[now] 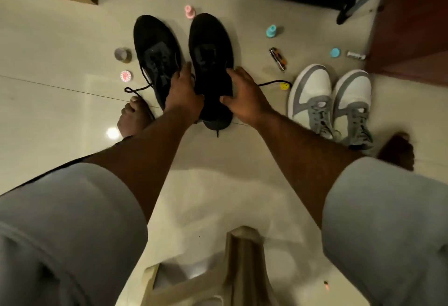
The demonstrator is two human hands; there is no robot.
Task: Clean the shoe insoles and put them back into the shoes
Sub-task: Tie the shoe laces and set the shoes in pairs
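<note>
Scanning L to R across the floor (48, 67): tape roll (123, 55) and a small red-white round lid (125, 76) sit far left, then the left black shoe (156, 55) flat on the tile, lace trailing out toward a bare foot (132, 118).

Left hand (183, 92) is curled over the collar of the right black shoe (210, 63), on its left side, fingers wrapped on the edge. Right hand (244, 98) grips the same shoe's opposite side, thumb hooked in at the heel opening. Both hands have hold of it; shoe looks raised at the heel end, can't tell if the toe touches the floor.

Insoles: none visible outside any shoe, so prob. inside, opening too dark to confirm. Judging this as early, pre-removal.

Right of that: yellow smiley bit (285, 85), dark folded tool (278, 58), teal caps, then the grey-white pair (329, 101) side by side, untouched.

Risks:
- loose lace from the held shoe runs right along the floor; could snag or drag the smiley bit if the shoe gets lifted
- low light + black-on-black, easy to miss insole edge, tear it if yanked
- small clutter near feet, step/kick hazard
</note>
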